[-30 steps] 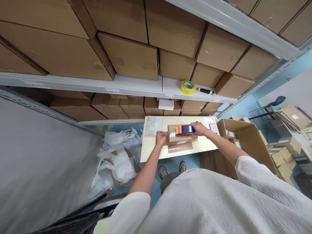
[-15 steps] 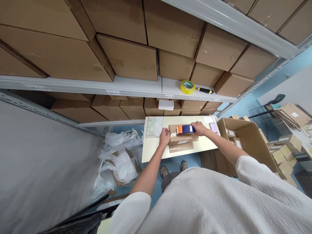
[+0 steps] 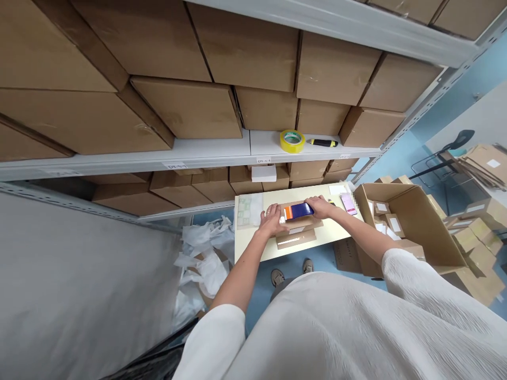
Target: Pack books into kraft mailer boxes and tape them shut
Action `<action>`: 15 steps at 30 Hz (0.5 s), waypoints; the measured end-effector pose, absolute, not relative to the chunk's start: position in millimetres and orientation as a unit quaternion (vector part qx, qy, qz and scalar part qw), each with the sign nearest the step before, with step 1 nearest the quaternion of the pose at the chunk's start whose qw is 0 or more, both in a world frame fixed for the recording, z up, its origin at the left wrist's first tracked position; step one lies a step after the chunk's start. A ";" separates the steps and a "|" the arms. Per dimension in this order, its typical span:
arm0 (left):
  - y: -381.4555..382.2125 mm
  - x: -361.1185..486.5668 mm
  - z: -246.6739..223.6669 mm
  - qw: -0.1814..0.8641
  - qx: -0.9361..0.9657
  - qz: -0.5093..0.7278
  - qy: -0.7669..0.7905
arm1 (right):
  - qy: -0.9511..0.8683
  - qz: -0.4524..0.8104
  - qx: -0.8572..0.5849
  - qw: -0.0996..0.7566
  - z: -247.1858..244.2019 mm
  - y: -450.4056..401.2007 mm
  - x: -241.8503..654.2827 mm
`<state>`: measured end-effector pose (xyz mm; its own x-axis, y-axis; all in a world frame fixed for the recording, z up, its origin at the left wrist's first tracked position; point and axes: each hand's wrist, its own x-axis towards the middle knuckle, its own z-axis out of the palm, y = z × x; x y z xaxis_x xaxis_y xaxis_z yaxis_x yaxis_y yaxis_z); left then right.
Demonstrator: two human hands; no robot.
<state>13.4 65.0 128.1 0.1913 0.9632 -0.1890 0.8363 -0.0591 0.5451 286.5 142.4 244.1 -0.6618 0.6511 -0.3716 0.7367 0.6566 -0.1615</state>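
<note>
Left hand: the left hand (image 3: 272,220) lies open on the mailer (image 3: 298,225), fingertips just beside the packet.
Right hand: the right hand (image 3: 319,207) curls over the packet's right end, apart from the left hand.
Packet: the blue-and-orange packet (image 3: 297,211) lies flat on the mailer, between the hands.
Table: the pale table (image 3: 253,248) carries the mailer, more flat mailers (image 3: 296,239), a printed sheet (image 3: 249,210) and a phone (image 3: 348,203).
Right of table: an open carton (image 3: 412,211) holds small boxes; a chair (image 3: 455,142) stands beyond.
Left of table: crumpled white plastic (image 3: 202,248) lies on the floor.
Above table: a shelf (image 3: 206,150) holds stacked cartons (image 3: 186,108), tape (image 3: 292,141) and a box cutter (image 3: 321,143).
Below table: blue floor (image 3: 257,301) surrounds the person's shoes (image 3: 277,277).
</note>
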 end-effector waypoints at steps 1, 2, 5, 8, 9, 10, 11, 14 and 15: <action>65.4 13.1 129.2 0.280 0.720 0.105 0.627 | 0.901 -0.151 0.380 0.143 244.9 142.6 287.1; 65.4 12.9 130.2 0.281 0.720 0.096 0.627 | 0.904 -0.151 0.374 0.143 245.7 142.8 287.9; 64.0 12.0 133.1 0.281 0.719 0.075 0.631 | 0.907 -0.150 0.366 0.145 248.8 144.8 294.1; 62.7 9.8 134.4 0.281 0.713 0.058 0.640 | 0.901 -0.148 0.382 0.143 254.0 150.4 313.6; 62.5 8.9 134.5 0.282 0.710 0.054 0.643 | 0.897 -0.149 0.390 0.142 256.0 152.9 323.8; 62.4 8.2 134.5 0.282 0.708 0.051 0.645 | 0.893 -0.148 0.400 0.144 258.0 155.5 335.5; 62.5 7.6 134.5 0.282 0.707 0.049 0.647 | 0.889 -0.147 0.409 0.148 259.6 157.9 348.3; 63.1 7.0 134.3 0.281 0.703 0.043 0.652 | 0.880 -0.143 0.425 0.158 260.9 162.8 386.5; 63.4 7.1 134.3 0.282 0.702 0.040 0.653 | 0.878 -0.143 0.428 0.156 259.9 163.8 397.4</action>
